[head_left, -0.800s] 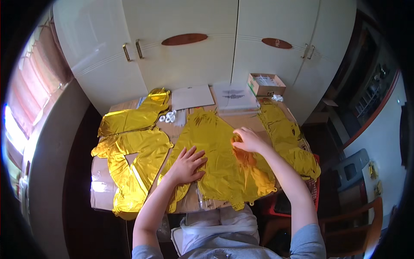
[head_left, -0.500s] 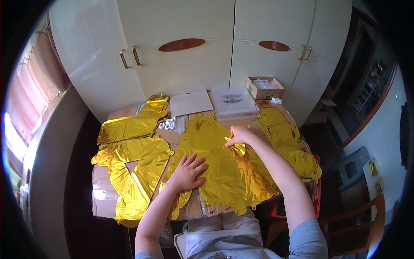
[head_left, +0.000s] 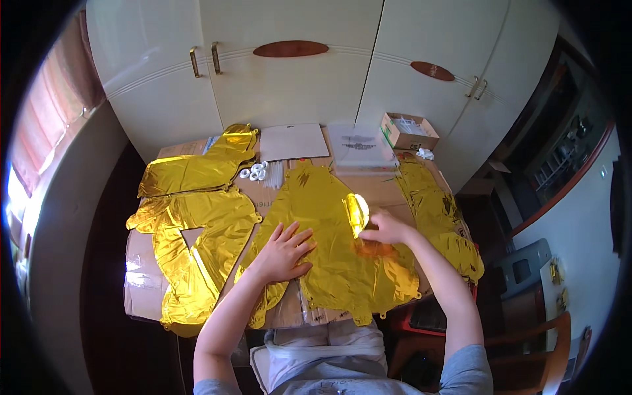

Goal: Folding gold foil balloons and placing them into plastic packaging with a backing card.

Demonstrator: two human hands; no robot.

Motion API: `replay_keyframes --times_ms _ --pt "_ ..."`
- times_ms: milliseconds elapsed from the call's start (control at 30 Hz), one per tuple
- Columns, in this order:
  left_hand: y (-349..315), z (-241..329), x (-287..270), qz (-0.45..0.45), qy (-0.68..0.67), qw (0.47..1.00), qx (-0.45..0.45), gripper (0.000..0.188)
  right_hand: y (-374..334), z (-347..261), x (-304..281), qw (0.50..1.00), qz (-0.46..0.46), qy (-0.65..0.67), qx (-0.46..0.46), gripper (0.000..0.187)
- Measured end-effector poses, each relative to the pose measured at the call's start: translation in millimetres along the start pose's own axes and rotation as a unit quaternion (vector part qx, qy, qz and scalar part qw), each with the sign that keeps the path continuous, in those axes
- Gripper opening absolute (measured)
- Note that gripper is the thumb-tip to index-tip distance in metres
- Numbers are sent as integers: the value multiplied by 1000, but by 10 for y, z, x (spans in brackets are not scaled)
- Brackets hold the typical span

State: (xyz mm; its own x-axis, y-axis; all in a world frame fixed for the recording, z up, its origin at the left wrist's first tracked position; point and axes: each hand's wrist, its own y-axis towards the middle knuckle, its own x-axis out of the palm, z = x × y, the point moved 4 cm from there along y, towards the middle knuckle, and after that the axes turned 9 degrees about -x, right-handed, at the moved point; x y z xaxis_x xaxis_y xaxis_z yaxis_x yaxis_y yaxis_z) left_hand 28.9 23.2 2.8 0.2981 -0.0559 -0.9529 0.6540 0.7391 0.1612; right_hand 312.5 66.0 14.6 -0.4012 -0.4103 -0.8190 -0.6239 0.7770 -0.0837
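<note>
I am resting the left hand (head_left: 284, 255) palm down on the middle gold foil sheet (head_left: 316, 227), its fingers spread apart and gripping nothing. I am holding the right hand (head_left: 388, 228) at that sheet's right side, thumb reaching toward a bright raised flap (head_left: 357, 212) just beside the fingertips; the fingers are curling, and I am not able to tell whether they are pinching any foil or only touching it. The sheet itself is lying under the left hand and stretching across to the right hand, with its narrower end pointing away from both. As for progress, I am judging the part between the hands to be mostly flat already, while the flap and the creased stretch under and nearer than the right hand are not yet lying smooth. Further to the left of the left hand, the left foil pieces (head_left: 191, 176) are lying spread out with wrinkles, and to the right of the right hand another foil piece (head_left: 431, 204) is lying along the edge of the cardboard-topped table (head_left: 146, 263). Beyond the left hand I am seeing white rolls (head_left: 255, 172), thin white sticks (head_left: 275, 174) and a grey board (head_left: 294, 143); beyond the right hand, a clear plastic stack (head_left: 362, 150) and an open box (head_left: 411, 139) are sitting untouched
</note>
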Motion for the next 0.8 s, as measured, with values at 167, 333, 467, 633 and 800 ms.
replay_keyframes --times_ms 167,333,467,633,800 --pt "-8 1 -11 8 6 1000 -2 51 -64 -159 165 992 22 -104 -74 52" --pt "-4 0 -10 7 6 1000 -1 51 -78 -243 286 977 38 -176 -114 53" --pt "-11 -13 7 1 5 1000 1 53 -49 -172 362 970 97 -166 -146 40" --pt "-1 -4 3 5 7 1000 1 51 122 -95 240 963 148 -160 -155 22" --pt "-6 -3 5 -1 5 1000 -5 51 252 -11 222 967 167 -124 -143 22"
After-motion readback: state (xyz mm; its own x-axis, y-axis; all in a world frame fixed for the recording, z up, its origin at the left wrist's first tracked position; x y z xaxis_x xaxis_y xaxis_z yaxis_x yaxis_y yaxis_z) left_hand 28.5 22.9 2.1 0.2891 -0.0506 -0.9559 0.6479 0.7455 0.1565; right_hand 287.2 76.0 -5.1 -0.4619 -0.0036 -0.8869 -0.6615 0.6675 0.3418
